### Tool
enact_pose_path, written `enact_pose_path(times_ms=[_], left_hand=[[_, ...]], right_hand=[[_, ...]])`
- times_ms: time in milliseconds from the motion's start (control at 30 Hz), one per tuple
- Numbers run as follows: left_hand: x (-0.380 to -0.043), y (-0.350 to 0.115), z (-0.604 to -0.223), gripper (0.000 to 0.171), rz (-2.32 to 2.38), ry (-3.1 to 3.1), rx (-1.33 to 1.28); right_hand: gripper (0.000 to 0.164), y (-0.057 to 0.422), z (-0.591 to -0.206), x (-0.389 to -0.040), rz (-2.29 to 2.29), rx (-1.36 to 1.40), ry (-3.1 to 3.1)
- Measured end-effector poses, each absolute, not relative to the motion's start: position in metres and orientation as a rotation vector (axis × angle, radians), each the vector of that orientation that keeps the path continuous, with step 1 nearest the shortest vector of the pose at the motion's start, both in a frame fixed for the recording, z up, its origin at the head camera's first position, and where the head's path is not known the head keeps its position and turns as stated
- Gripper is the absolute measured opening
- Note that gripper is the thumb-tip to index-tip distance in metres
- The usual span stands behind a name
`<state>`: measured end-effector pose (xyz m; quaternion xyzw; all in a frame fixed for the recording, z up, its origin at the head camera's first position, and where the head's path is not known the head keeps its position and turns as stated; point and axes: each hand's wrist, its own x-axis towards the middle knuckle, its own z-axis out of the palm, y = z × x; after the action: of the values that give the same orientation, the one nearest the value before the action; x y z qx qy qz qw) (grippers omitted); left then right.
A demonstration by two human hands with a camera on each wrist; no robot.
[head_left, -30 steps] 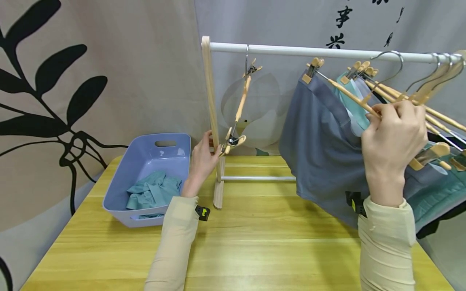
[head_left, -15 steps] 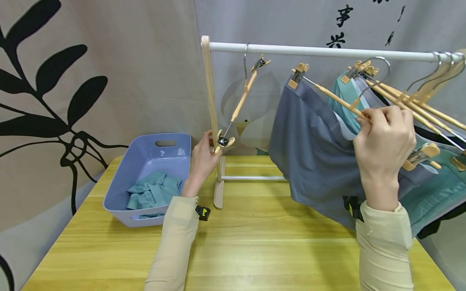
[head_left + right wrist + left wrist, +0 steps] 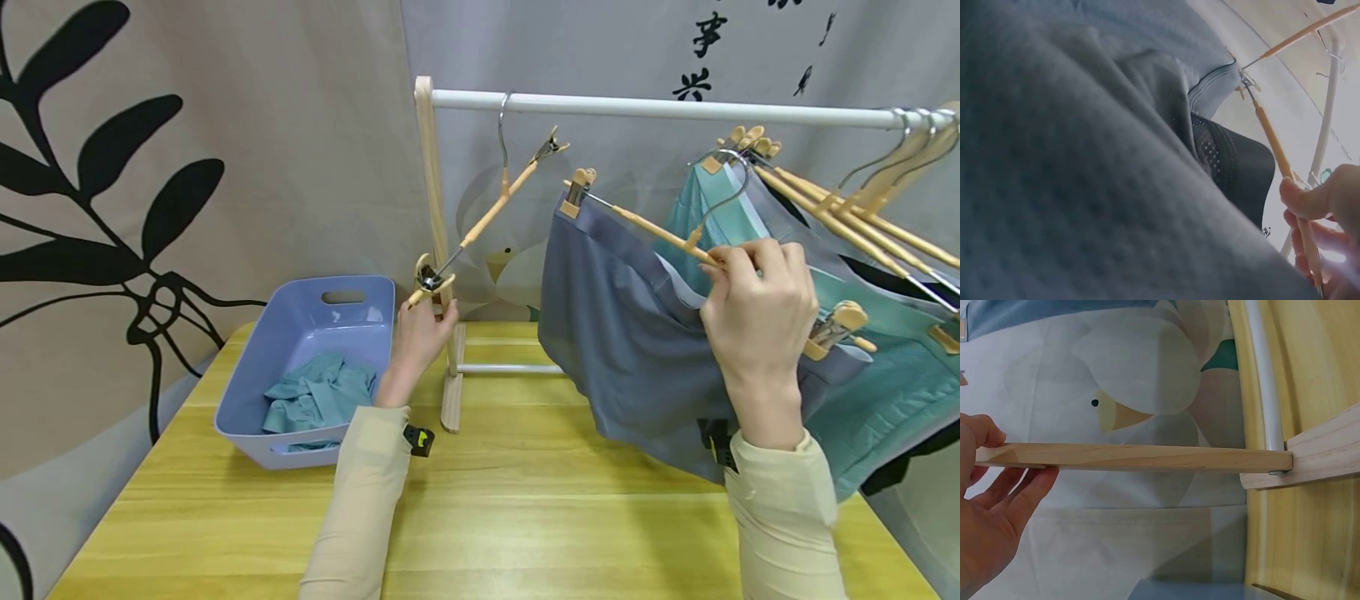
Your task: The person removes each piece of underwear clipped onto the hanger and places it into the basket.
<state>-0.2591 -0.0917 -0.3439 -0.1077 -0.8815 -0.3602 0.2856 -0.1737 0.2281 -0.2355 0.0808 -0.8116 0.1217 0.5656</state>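
My left hand (image 3: 418, 343) holds the wooden upright post (image 3: 1147, 456) of a small clothes rack. In the left wrist view the thumb lies on one side of the post and the fingers on the other. My right hand (image 3: 761, 333) grips the wooden bar of a clip hanger (image 3: 1272, 137). Blue-grey shorts (image 3: 630, 333) hang from its clips, and its metal hook shows below the white rod (image 3: 600, 104). A bare clip hanger (image 3: 491, 221) hangs at the rod's left end, turned so its near clip overlaps my left fingertips.
A blue basket (image 3: 243, 379) with a teal garment (image 3: 318, 392) inside stands left of the rack. At the right, several hangers (image 3: 862, 221) with teal and dark clothes (image 3: 892, 375) crowd the rod. Everything stands on a wooden table (image 3: 562, 517) before a printed curtain.
My right hand has moved left and slightly down with the hanger and shorts. The bare hanger has turned, its near clip swinging left over my left hand, which stays at the post.
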Motion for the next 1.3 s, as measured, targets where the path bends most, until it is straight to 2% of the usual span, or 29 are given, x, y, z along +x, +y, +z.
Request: enact_pose_path(times_ms=[267,733,900,1067,1200,1300], left_hand=[[-0.259,-0.091,-0.344,0.017,-0.963,-2.352,-0.284],[-0.261,-0.091,-0.344,0.043,-1.084,-2.310,-0.320],[-0.248,-0.087,-0.339,0.049,-1.132,-2.232,-0.217],[-0.232,-0.081,-0.322,0.040,-1.132,-1.985,-0.175],[-0.221,-0.076,-0.309,0.030,-1.099,-1.942,-0.269],[-0.211,-0.073,-0.301,0.027,-1.128,-1.997,-0.372]], right_hand=[[0.012,0.225,-0.243,-0.175,0.303,0.278,-1.896],[0.007,0.217,-0.256,-0.177,0.348,0.409,-1.852],[0.005,0.215,-0.262,-0.176,0.366,0.461,-1.837],[0.007,0.213,-0.267,-0.176,0.383,0.501,-1.799],[0.015,0.210,-0.271,-0.177,0.399,0.536,-1.793],[0.014,0.208,-0.274,-0.176,0.405,0.563,-1.794]])
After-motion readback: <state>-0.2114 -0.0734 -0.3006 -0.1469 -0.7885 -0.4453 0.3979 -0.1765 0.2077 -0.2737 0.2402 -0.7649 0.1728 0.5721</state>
